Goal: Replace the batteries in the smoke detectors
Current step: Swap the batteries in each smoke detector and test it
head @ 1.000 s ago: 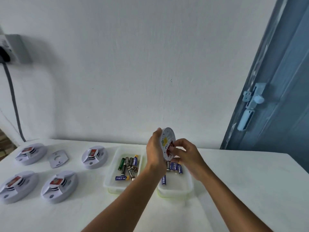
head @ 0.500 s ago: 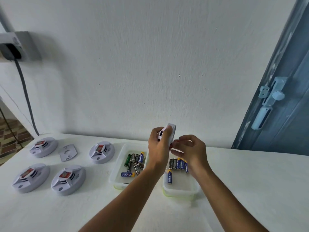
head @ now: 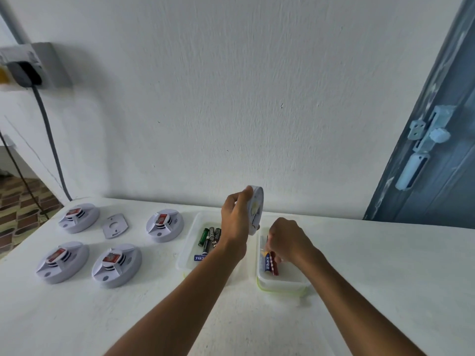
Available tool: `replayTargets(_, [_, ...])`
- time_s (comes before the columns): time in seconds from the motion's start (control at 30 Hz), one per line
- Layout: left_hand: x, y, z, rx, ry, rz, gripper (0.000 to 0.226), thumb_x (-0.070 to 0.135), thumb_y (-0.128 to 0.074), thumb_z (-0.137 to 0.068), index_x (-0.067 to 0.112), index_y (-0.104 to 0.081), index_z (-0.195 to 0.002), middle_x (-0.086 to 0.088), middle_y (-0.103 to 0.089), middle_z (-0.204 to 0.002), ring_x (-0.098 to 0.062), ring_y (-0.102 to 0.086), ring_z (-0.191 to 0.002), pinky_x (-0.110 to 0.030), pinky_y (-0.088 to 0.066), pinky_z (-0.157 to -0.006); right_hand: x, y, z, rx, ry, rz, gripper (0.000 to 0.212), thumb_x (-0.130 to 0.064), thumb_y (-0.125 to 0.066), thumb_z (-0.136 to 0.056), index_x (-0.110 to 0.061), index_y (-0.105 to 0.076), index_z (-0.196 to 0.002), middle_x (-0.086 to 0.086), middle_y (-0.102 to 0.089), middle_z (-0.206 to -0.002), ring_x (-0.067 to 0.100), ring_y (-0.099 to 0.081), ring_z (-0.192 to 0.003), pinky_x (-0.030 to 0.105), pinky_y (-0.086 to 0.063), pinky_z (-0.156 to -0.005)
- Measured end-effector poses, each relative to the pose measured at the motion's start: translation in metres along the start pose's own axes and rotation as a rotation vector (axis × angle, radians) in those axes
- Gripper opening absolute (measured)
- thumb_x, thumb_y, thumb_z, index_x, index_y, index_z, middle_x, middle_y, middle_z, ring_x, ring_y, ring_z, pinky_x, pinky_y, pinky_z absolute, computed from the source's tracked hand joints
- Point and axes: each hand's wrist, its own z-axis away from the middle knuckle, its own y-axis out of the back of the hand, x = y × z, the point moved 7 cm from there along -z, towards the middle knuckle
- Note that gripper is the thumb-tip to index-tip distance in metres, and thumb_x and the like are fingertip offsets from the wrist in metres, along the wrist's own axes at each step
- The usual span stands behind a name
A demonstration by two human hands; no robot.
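My left hand point(head: 235, 222) grips a round white smoke detector point(head: 256, 209) on edge, above the gap between two clear tubs. My right hand point(head: 288, 240) is down in the right tub point(head: 282, 281), fingers curled around blue batteries point(head: 268, 262) lying there; whether it holds one is hidden by the knuckles. The left tub point(head: 186, 250) holds several green, black and blue batteries point(head: 209, 238). Several more white detectors lie face down on the table at the left, among them one detector point(head: 117, 264) and another detector point(head: 164, 224), each with a red label on its back.
A loose mounting plate point(head: 115, 225) lies between the back detectors. The white table point(head: 385, 278) meets a white wall behind. A blue door with a latch point(head: 424, 147) stands at the right. A wall socket with a plug and grey cable point(head: 48, 134) is at the upper left.
My right hand left the detector and dropped into the right tub onto the batteries. My left hand kept the detector raised, turning it more edge-on.
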Motion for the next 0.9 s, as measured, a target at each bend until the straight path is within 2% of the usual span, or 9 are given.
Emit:
replayTargets(0.1, [-0.007, 0.002, -0.003, -0.023, 0.051, 0.043, 0.044, 0.055, -0.057, -0.079, 0.021, -0.063, -0.106, -0.011, -0.065, -0.112, -0.029, -0.063, -0.1, -0.044, -0.053, -0.084, -0.002, 0.023, 0.006, 0.177, 0.08, -0.327, 0.009, -0.011, -0.062, -0.085, -0.01, -0.069, -0.078, 0.003, -0.069, -0.076, 0.015, -0.068, -0.058, 0.025, -0.056, -0.059])
replayTargets(0.17, [-0.008, 0.0, -0.003, -0.061, 0.075, 0.077, 0.036, 0.049, -0.049, -0.092, 0.02, -0.066, -0.103, -0.016, -0.066, -0.109, -0.028, -0.064, -0.094, -0.044, -0.052, -0.084, -0.011, 0.041, 0.018, 0.266, 0.217, -0.542, 0.002, -0.016, -0.071, -0.085, -0.017, -0.07, -0.086, -0.007, -0.069, -0.085, 0.002, -0.066, -0.066, 0.015, -0.05, -0.058])
replayTargets(0.23, [-0.011, -0.001, -0.003, -0.092, 0.127, 0.122, 0.044, 0.051, -0.044, -0.094, 0.017, -0.064, -0.115, -0.019, -0.066, -0.116, -0.03, -0.064, -0.097, -0.046, -0.052, -0.086, -0.014, 0.044, 0.024, 0.284, 0.298, -0.613, 0.015, -0.019, -0.075, -0.081, -0.02, -0.071, -0.095, -0.012, -0.068, -0.095, 0.001, -0.065, -0.081, 0.013, -0.05, -0.064])
replayTargets(0.3, [-0.012, -0.003, -0.001, -0.111, 0.17, 0.172, 0.053, 0.054, -0.043, -0.094, 0.014, -0.06, -0.123, -0.021, -0.065, -0.119, -0.032, -0.064, -0.101, -0.048, -0.051, -0.089, -0.014, 0.041, 0.026, 0.322, 0.323, -0.633, 0.02, -0.018, -0.078, -0.078, -0.018, -0.072, -0.096, -0.01, -0.067, -0.098, 0.003, -0.065, -0.087, 0.015, -0.051, -0.068])
replayTargets(0.47, [-0.012, -0.005, -0.001, -0.125, 0.185, 0.218, 0.062, 0.059, -0.044, -0.089, 0.013, -0.056, -0.13, -0.022, -0.063, -0.122, -0.038, -0.062, -0.112, -0.052, -0.052, -0.093, -0.015, 0.043, 0.034, 0.369, 0.364, -0.739, 0.018, -0.016, -0.077, -0.079, -0.019, -0.074, -0.097, -0.013, -0.07, -0.097, 0.004, -0.066, -0.089, 0.024, -0.056, -0.073])
replayTargets(0.63, [-0.014, -0.006, 0.0, -0.123, 0.202, 0.218, 0.056, 0.055, -0.043, -0.093, 0.013, -0.058, -0.127, -0.02, -0.065, -0.118, -0.036, -0.062, -0.111, -0.051, -0.051, -0.092, -0.023, 0.049, 0.043, 0.397, 0.401, -0.688, 0.023, -0.015, -0.074, -0.08, -0.017, -0.073, -0.102, -0.013, -0.07, -0.093, 0.002, -0.066, -0.09, 0.025, -0.059, -0.073])
replayTargets(0.73, [-0.017, -0.009, 0.001, -0.122, 0.232, 0.19, 0.051, 0.051, -0.044, -0.093, 0.013, -0.06, -0.123, -0.02, -0.067, -0.113, -0.034, -0.066, -0.104, -0.048, -0.053, -0.088, -0.029, 0.049, 0.05, 0.408, 0.453, -0.64, 0.033, -0.015, -0.07, -0.079, -0.009, -0.069, -0.112, -0.001, -0.072, -0.101, 0.009, -0.067, -0.094, 0.029, -0.06, -0.075])
replayTargets(0.8, [-0.018, -0.01, 0.001, -0.12, 0.25, 0.179, 0.049, 0.05, -0.046, -0.093, 0.013, -0.061, -0.12, -0.019, -0.068, -0.11, -0.033, -0.067, -0.097, -0.044, -0.054, -0.085, -0.029, 0.046, 0.054, 0.427, 0.452, -0.601, 0.043, -0.019, -0.066, -0.081, -0.007, -0.065, -0.122, 0.006, -0.071, -0.11, 0.016, -0.068, -0.097, 0.027, -0.059, -0.081])
replayTargets(0.9, [-0.021, -0.012, 0.002, -0.112, 0.304, 0.239, 0.05, 0.052, -0.048, -0.091, 0.011, -0.062, -0.116, -0.018, -0.066, -0.106, -0.033, -0.063, -0.096, -0.048, -0.049, -0.093, -0.028, 0.046, 0.062, 0.489, 0.476, -0.583, 0.044, -0.02, -0.063, -0.086, -0.004, -0.061, -0.126, 0.008, -0.068, -0.118, 0.019, -0.068, -0.101, 0.017, -0.054, -0.085])
